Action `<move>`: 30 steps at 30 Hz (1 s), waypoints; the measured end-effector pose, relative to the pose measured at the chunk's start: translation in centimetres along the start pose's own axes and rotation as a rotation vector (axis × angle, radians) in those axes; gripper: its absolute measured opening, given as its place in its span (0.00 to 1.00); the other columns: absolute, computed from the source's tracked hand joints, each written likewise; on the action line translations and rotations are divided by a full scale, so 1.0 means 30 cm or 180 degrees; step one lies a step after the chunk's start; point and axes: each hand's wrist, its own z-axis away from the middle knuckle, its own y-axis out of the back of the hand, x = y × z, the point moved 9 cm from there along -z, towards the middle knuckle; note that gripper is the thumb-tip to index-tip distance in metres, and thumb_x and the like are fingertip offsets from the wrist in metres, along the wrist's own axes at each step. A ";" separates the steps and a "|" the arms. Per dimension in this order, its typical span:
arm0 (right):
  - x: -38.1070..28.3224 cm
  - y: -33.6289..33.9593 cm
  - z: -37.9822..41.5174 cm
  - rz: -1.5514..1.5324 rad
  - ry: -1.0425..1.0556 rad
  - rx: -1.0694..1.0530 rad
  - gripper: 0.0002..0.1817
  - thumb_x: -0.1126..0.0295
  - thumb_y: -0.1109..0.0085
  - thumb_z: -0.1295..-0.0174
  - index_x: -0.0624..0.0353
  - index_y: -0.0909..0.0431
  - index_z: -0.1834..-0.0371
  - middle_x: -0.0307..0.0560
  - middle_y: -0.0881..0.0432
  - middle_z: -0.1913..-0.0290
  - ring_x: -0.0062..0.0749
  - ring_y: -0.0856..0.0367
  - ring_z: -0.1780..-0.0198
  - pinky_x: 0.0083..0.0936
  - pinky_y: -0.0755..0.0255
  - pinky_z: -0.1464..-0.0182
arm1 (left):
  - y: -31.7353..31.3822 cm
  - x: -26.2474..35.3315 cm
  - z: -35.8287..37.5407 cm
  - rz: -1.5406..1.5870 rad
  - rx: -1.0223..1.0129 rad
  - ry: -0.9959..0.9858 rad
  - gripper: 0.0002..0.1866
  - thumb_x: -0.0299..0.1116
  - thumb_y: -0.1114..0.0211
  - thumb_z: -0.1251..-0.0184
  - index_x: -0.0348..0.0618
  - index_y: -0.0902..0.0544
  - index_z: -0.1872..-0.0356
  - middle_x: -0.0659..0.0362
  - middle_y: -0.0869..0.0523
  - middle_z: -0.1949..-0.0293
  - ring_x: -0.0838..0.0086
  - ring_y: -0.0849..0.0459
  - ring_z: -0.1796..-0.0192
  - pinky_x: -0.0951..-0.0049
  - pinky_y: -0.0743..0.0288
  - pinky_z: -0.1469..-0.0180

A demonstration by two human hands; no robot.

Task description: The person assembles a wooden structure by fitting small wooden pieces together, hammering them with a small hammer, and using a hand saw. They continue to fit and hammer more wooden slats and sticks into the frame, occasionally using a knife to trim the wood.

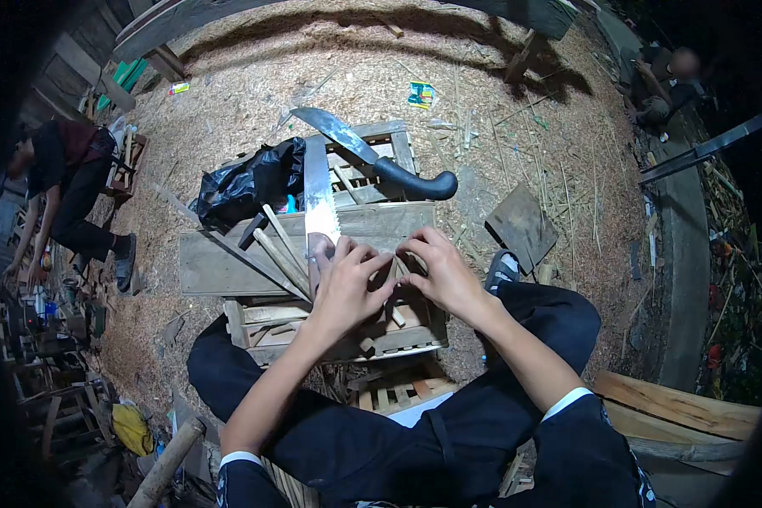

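My left hand (353,284) and my right hand (442,275) are close together over the wooden crate (381,345), fingertips curled inward and facing each other. The fingers of both are pinched; whatever lies between them is too small or hidden to name. Just beyond my left hand lies a handsaw (320,190), its toothed blade pointing away and its handle partly covered by the hand. A large curved knife (334,133) with a black handle (415,179) rests farther out. A hammer (279,258) and wooden sticks lie left of the saw.
A grey plank (220,273) lies across the crate, with a black plastic bag (250,184) beyond it. A square board (521,227) lies on the shavings-covered ground to the right. One person (72,182) bends over at the left; another person (659,80) sits at the far right.
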 end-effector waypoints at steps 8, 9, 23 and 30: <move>0.018 -0.001 -0.012 0.0043 0.0132 -0.0120 0.25 0.77 0.21 0.47 0.63 0.16 0.44 0.56 0.20 0.43 0.56 0.18 0.39 0.42 0.23 0.35 | 0.004 -0.012 -0.009 -0.0232 -0.0200 -0.0007 0.18 0.45 0.21 0.41 0.58 0.05 0.50 0.60 0.15 0.57 0.63 0.21 0.45 0.51 0.42 0.34; 0.016 -0.002 -0.013 0.0041 0.0135 -0.0121 0.25 0.77 0.21 0.47 0.63 0.16 0.44 0.56 0.20 0.43 0.56 0.18 0.39 0.42 0.23 0.35 | 0.001 -0.017 -0.009 -0.0205 -0.0235 0.0023 0.18 0.45 0.22 0.41 0.58 0.05 0.49 0.60 0.16 0.58 0.63 0.21 0.44 0.52 0.41 0.34; 0.012 0.021 -0.034 0.0172 0.0363 -0.0801 0.31 0.82 0.26 0.47 0.60 0.17 0.36 0.53 0.20 0.41 0.53 0.21 0.36 0.41 0.25 0.31 | -0.012 -0.018 -0.011 -0.0227 -0.0409 -0.0088 0.18 0.44 0.24 0.38 0.58 0.05 0.47 0.60 0.18 0.58 0.62 0.21 0.46 0.49 0.40 0.36; 0.012 0.076 -0.033 0.0228 0.0250 -0.0591 0.35 0.81 0.23 0.52 0.60 0.19 0.34 0.54 0.20 0.41 0.54 0.22 0.35 0.42 0.26 0.30 | 0.010 -0.003 -0.018 -0.0310 -0.0412 -0.0147 0.19 0.46 0.25 0.38 0.59 0.05 0.47 0.61 0.17 0.58 0.65 0.21 0.47 0.50 0.41 0.37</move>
